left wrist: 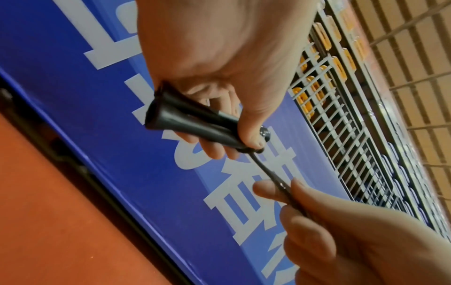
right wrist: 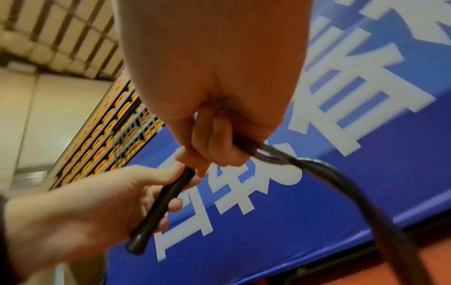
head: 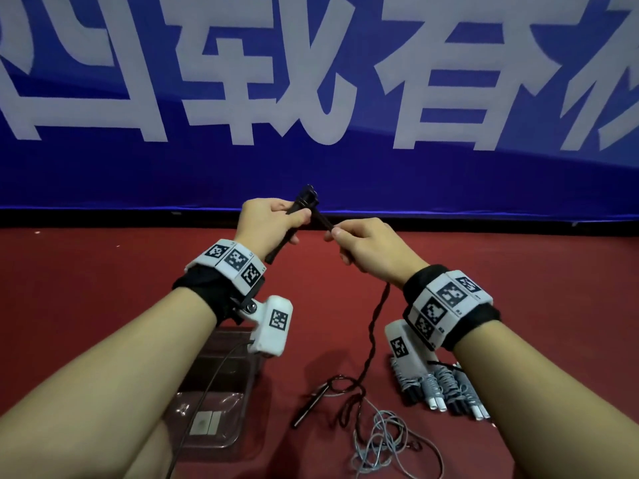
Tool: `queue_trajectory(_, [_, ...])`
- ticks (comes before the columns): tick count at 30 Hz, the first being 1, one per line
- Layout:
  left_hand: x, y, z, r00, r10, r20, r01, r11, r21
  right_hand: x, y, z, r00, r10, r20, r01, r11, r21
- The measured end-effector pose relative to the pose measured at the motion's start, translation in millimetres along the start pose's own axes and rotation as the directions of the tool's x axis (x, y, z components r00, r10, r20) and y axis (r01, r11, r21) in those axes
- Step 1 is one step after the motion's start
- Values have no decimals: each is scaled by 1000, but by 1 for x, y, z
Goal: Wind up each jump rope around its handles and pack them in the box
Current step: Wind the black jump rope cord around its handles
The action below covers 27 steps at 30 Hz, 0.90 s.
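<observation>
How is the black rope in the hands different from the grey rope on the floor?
The dark twisted jump rope is gripped by the left hand at its black handle and pinched by the right hand, hanging down to the red floor; the thin grey jump rope lies untouched. The dark one looks thicker; the grey one is a loose tangle. Neither is wound yet.

Left hand on the handle, right hand on the cord

We grip the black handle (left wrist: 195,123) in our left hand (left wrist: 227,63), thumb pressed near its narrow end, fingers curled beneath; the flared end points toward the lower left; a metal fitting (left wrist: 264,133) shows just beside the thumb tip; the dark cord (left wrist: 270,173) leaves the narrow end and runs taut into our right hand (left wrist: 354,237), pinched between thumb and forefinger; behind stand a blue banner (left wrist: 102,123) with white characters, a white grille (left wrist: 341,135), and red floor (left wrist: 48,221).
</observation>
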<state>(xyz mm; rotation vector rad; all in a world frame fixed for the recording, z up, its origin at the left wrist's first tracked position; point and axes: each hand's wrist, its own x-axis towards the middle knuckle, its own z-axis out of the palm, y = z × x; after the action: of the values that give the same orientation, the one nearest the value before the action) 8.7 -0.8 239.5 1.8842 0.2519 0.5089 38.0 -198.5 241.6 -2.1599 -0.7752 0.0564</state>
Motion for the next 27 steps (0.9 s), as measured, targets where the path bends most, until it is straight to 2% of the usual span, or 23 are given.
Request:
queue_trajectory(2, [1, -5, -1, 999, -8, -47, 11, 998, 61, -7, -7, 2, 997, -74, 18, 76, 971, -225])
queue_trajectory(4, [-5, -6, -1, 997, 54, -46, -36, 943, 331, -16, -11, 5, 988, -147, 36, 147, 871, -469])
queue_trajectory(5, [-9, -5, 0, 994, 110, -7, -89, 846, 526, -20, -13, 5, 981, -185, 51, 183, 818, -546])
queue_trajectory(7, [-20, 2, 3, 962, 207, 180, -268, 560, 784, -24, -14, 2, 960, -257, 113, 271, 746, -608])
queue_trajectory(8, [-26, 5, 6, 930, 217, 298, -366, 438, 821, -24, -13, -1, 945, -291, 151, 321, 725, -610])
queue_trajectory(9, [-29, 7, 10, 892, 201, 406, -452, 357, 817, -23, -12, -4, 928, -325, 183, 368, 714, -595])
queue_trajectory(10, [-34, 9, 13, 851, 177, 494, -524, 320, 789, -22, -10, -6, 914, -352, 203, 403, 719, -566])
queue_trajectory(12, [-37, 11, 16, 794, 111, 598, -595, 342, 727, -19, -5, -10, 902, -379, 206, 430, 764, -480])
queue_trajectory(13, [-37, 12, 15, 780, 90, 620, -600, 390, 698, -19, -2, -12, 903, -390, 180, 429, 802, -416])
queue_trajectory(14, [-36, 12, 12, 772, 78, 631, -584, 479, 655, -18, -1, -13, 910, -396, 125, 415, 846, -336])
queue_trajectory(16, [-35, 12, 6, 748, 66, 660, -482, 739, 472, -15, 4, -19, 939, -344, -18, 340, 933, -114])
queue_trajectory(17, [-37, 13, 4, 734, 81, 674, -417, 838, 353, -13, 5, -21, 956, -287, -66, 289, 957, 17])
queue_trajectory(18, [-39, 14, 2, 733, 122, 670, -375, 893, 247, -11, 6, -22, 969, -230, -93, 241, 960, 141])
queue_trajectory(20, [-40, 17, 2, 775, 216, 594, -346, 932, 112, -8, 8, -20, 984, -122, -128, 159, 927, 339])
queue_trajectory(23, [-34, 17, -1, 860, 248, 446, -290, 957, 26, -6, 11, -10, 991, 9, -137, 64, 854, 517])
queue_trajectory(27, [-27, 6, 0, 933, 188, 308, -187, 982, -34, -7, 12, 9, 996, 41, -76, 3, 864, 503])
